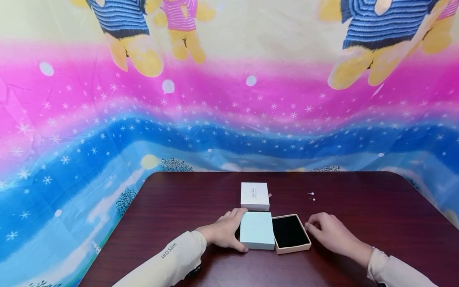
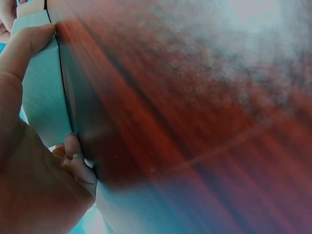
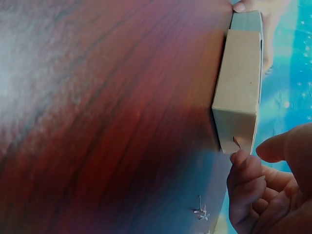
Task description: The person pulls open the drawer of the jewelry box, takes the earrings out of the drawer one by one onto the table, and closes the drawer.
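Observation:
My left hand (image 1: 226,229) holds the pale blue box sleeve (image 1: 257,230) on the table, its thumb at the near side and its fingers at the far side. In the left wrist view the thumb presses the edge of the sleeve (image 2: 46,97). A tan drawer with a black foam insert (image 1: 289,232) sits out of the sleeve's right side, slightly askew. Beside the drawer's right wall, my right hand (image 1: 331,233) has curled fingers. The right wrist view shows its fingertips at a small brown pull tab (image 3: 236,142) on the drawer; the thumb's contact is partly unclear.
Behind the sleeve stands a white box (image 1: 254,195) with dark lettering and a small tab on its right. Two pearl earrings (image 1: 312,194) lie farther right on the dark red-brown table (image 1: 193,191). A printed cloth (image 1: 229,119) hangs behind the table.

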The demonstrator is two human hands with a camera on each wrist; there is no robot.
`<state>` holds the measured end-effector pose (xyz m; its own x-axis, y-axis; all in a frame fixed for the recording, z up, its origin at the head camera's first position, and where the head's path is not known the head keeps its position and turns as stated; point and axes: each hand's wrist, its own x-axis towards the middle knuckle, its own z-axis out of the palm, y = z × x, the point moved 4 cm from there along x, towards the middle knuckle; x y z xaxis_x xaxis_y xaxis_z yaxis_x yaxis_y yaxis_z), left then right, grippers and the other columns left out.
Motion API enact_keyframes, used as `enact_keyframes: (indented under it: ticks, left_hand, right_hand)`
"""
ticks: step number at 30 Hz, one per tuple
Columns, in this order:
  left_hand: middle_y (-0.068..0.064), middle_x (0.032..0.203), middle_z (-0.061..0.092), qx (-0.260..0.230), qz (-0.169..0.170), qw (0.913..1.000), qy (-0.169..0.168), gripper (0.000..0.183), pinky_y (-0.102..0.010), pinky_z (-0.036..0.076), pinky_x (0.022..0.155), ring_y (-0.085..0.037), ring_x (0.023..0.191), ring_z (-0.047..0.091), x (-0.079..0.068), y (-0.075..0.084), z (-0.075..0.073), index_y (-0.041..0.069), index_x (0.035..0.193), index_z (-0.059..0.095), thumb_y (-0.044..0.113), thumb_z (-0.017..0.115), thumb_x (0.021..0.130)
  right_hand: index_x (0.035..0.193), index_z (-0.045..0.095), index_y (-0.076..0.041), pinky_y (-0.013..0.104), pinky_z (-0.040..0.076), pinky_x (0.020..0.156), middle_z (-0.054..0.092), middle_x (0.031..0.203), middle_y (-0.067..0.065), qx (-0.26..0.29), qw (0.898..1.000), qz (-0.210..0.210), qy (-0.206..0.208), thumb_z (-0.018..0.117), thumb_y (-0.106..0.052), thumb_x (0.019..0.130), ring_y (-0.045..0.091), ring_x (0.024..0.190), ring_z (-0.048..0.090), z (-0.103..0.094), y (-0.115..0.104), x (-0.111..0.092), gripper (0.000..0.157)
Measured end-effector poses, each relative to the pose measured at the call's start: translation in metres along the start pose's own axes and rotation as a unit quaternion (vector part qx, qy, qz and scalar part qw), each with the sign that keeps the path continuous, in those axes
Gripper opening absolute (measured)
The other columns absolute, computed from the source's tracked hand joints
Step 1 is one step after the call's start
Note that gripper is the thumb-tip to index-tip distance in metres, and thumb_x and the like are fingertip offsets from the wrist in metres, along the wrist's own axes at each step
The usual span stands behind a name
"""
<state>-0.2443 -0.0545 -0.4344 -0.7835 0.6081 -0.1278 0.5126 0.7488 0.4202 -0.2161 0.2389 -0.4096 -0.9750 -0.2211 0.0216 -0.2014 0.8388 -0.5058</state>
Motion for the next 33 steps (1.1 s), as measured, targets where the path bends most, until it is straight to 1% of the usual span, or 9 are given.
enact_keyframes:
  ticks: [5,7,12,15,21,25,28,30,33]
  left_hand:
    - [0.001,0.137,0.042,0.001,0.001,1.0,-0.001,0.108,-0.031,0.037,0.098,-0.013,0.116,0.042,0.0,0.0,0.0,0.017,0.148,0.023,0.051,0.082,0.065]
    - [0.001,0.138,0.042,0.001,0.0,1.0,-0.001,0.108,-0.032,0.037,0.098,-0.013,0.117,0.042,0.0,0.0,0.001,0.017,0.148,0.023,0.052,0.082,0.065]
    - [0.001,0.138,0.042,0.003,0.0,1.0,0.0,0.108,-0.032,0.037,0.098,-0.014,0.118,0.042,0.0,0.0,0.001,0.018,0.148,0.023,0.052,0.082,0.065]
    - [0.001,0.137,0.042,0.004,-0.001,1.0,0.001,0.108,-0.032,0.037,0.098,-0.014,0.117,0.042,0.0,0.0,0.001,0.018,0.148,0.023,0.052,0.082,0.064]
    - [0.001,0.137,0.042,0.007,0.0,1.0,0.004,0.108,-0.032,0.037,0.098,-0.014,0.118,0.042,0.0,-0.001,0.001,0.018,0.148,0.023,0.052,0.082,0.064]
    - [0.001,0.137,0.043,0.008,0.001,1.0,0.004,0.108,-0.032,0.037,0.099,-0.014,0.118,0.042,0.001,-0.001,0.001,0.017,0.148,0.023,0.052,0.082,0.064]
    - [0.001,0.136,0.043,0.007,0.001,1.0,0.004,0.107,-0.032,0.038,0.098,-0.014,0.117,0.042,0.0,-0.001,0.001,0.018,0.147,0.023,0.052,0.082,0.064]
    - [0.001,0.136,0.043,0.006,0.0,1.0,0.003,0.107,-0.032,0.037,0.097,-0.014,0.117,0.042,0.001,-0.001,0.001,0.018,0.147,0.023,0.052,0.082,0.064]
    - [0.001,0.136,0.043,0.005,0.0,1.0,0.003,0.107,-0.032,0.037,0.097,-0.014,0.117,0.042,0.0,0.0,0.001,0.018,0.147,0.023,0.052,0.082,0.064]
  right_hand:
    - [0.078,0.068,-0.021,0.021,0.035,0.051,0.051,0.057,-0.01,0.015,1.0,-0.007,-0.002,0.06,-0.015,0.093,0.001,0.048,0.04,0.003,-0.002,0.002,0.018]
    - [0.08,0.068,-0.019,0.022,0.037,0.049,0.05,0.055,-0.009,0.028,0.999,-0.012,-0.006,0.058,-0.013,0.093,0.001,0.047,0.042,0.004,-0.002,0.002,0.017]
    - [0.084,0.067,-0.013,0.025,0.042,0.044,0.047,0.052,-0.006,0.079,0.996,-0.004,-0.034,0.055,-0.01,0.094,0.007,0.039,0.047,0.008,0.0,0.001,0.016]
    - [0.086,0.066,-0.01,0.026,0.043,0.043,0.049,0.053,-0.004,0.104,0.993,-0.003,-0.05,0.053,-0.008,0.094,0.007,0.038,0.047,0.009,0.0,0.001,0.015]
    - [0.085,0.061,-0.003,0.025,0.042,0.041,0.053,0.059,-0.001,0.162,0.983,-0.018,-0.084,0.049,-0.003,0.095,0.004,0.039,0.043,0.014,0.002,0.002,0.016]
    - [0.085,0.057,0.001,0.021,0.039,0.04,0.051,0.062,0.0,0.205,0.973,-0.016,-0.106,0.045,-0.001,0.097,0.003,0.039,0.039,0.016,0.003,0.002,0.017]
    - [0.084,0.055,0.002,0.019,0.037,0.04,0.05,0.063,0.0,0.229,0.967,-0.019,-0.114,0.043,-0.002,0.098,0.002,0.039,0.039,0.017,0.004,0.001,0.019]
    - [0.083,0.054,0.002,0.019,0.036,0.039,0.049,0.064,0.001,0.237,0.965,-0.019,-0.115,0.042,-0.003,0.099,0.002,0.038,0.039,0.018,0.004,0.001,0.02]
    - [0.084,0.053,0.002,0.019,0.035,0.039,0.049,0.065,0.002,0.236,0.965,-0.013,-0.11,0.043,-0.005,0.1,0.004,0.039,0.041,0.018,0.004,0.002,0.02]
